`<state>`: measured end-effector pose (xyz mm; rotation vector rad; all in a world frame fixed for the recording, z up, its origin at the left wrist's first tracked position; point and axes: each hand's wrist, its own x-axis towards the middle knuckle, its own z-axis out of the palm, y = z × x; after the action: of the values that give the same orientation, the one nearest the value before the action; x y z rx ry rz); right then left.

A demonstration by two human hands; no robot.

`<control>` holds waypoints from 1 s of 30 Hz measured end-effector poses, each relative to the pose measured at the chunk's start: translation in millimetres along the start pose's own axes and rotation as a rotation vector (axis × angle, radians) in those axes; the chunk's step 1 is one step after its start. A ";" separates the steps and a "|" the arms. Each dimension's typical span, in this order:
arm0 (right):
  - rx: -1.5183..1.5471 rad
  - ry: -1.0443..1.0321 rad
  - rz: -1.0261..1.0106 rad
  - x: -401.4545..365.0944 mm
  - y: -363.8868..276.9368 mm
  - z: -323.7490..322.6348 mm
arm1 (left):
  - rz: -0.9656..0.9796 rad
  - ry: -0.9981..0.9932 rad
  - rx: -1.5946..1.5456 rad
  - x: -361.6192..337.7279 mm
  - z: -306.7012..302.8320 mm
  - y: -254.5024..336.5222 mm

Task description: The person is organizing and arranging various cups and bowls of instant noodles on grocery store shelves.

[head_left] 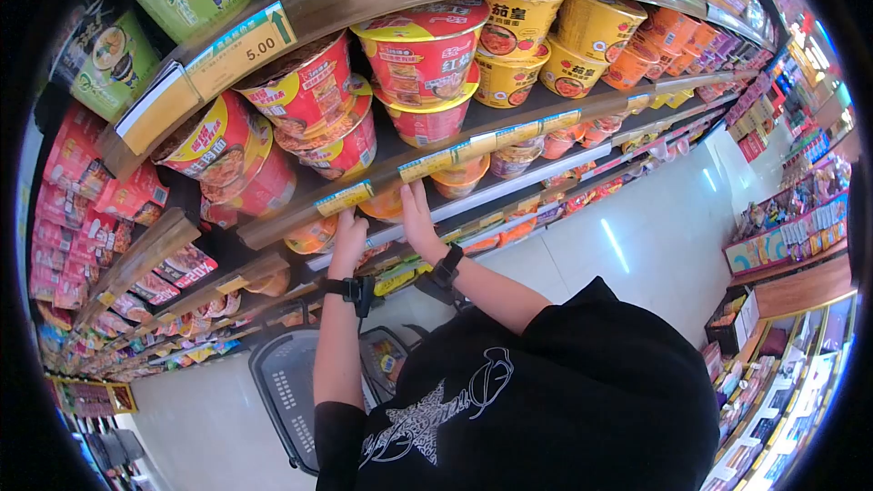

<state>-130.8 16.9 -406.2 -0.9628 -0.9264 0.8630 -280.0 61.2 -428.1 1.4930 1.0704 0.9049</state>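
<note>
Both my hands reach in under the price-tag rail of a supermarket shelf, at a lower row of instant noodle bowls. My left hand [350, 238] has its fingers curled in beside an orange noodle bowl [382, 205]; its fingertips are partly hidden, so what it grips does not show. On that bowl's other side, my right hand [420, 221] is stretched out flat, fingers up near the yellow price tags [427, 164]. Another noodle bowl [461, 177] stands to its right. One more orange bowl [312, 235] sits left of my left hand.
Stacked red noodle tubs [427, 64] and yellow ones [509, 45] fill the shelf above. Below me, a grey shopping cart [286, 373] stands close to the shelf, with a packet inside its basket. Another goods display [791, 227] lines the aisle's right side.
</note>
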 end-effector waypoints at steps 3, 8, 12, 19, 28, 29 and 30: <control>-0.148 0.079 -0.059 -11.9 -2.4 -0.2 | 0.036 -0.044 0.176 -9.0 8.7 32.8; -0.248 0.143 0.022 -55.6 -7.1 -28.9 | 0.099 0.030 0.144 -34.6 46.9 11.1; -0.286 0.343 0.068 -93.8 1.3 -86.0 | 0.197 0.247 0.197 -84.5 70.5 3.1; -0.349 0.578 0.069 -69.4 -13.2 -239.0 | -0.032 0.133 -0.088 -133.4 95.2 -20.0; -0.728 0.665 -0.326 128.3 -74.1 -437.5 | -0.026 0.124 -0.095 -73.3 217.4 0.8; -0.848 0.640 -0.419 139.2 -79.9 -449.7 | -0.026 0.067 -0.092 -69.2 236.3 9.9; -0.852 0.576 -0.332 142.5 -83.8 -460.7 | -0.029 0.007 -0.087 -65.6 255.7 19.5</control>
<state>357.4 -12.3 -422.4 -1.6109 -0.9044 -0.1516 -58.7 -81.6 -453.8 1.4003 1.0422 0.9259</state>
